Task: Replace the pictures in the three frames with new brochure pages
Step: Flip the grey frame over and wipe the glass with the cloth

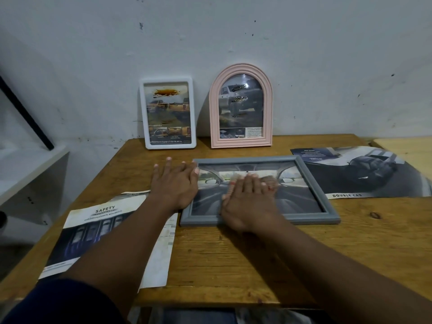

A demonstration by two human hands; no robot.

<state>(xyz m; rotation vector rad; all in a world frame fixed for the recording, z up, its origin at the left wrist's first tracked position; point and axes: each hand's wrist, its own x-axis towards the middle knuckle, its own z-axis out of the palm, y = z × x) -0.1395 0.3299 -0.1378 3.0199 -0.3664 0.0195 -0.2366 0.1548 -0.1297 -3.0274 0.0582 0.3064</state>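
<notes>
At the worktop's (233, 260) left edge lies the SAFETY brochure page (93, 232), and the left hand (174, 183) lies flat and empty beside the grey frame (259, 190), fingers spread. The right hand (247, 202) presses flat, grasping nothing, on that frame at mid-worktop. White frame (167, 113) and pink arched frame (240, 106) stand along the far edge; the DOUBLE CAB page (364, 171) lies right.

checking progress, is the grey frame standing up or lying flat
Lying flat: the grey frame rests face up on the table, both hands on it.
</notes>
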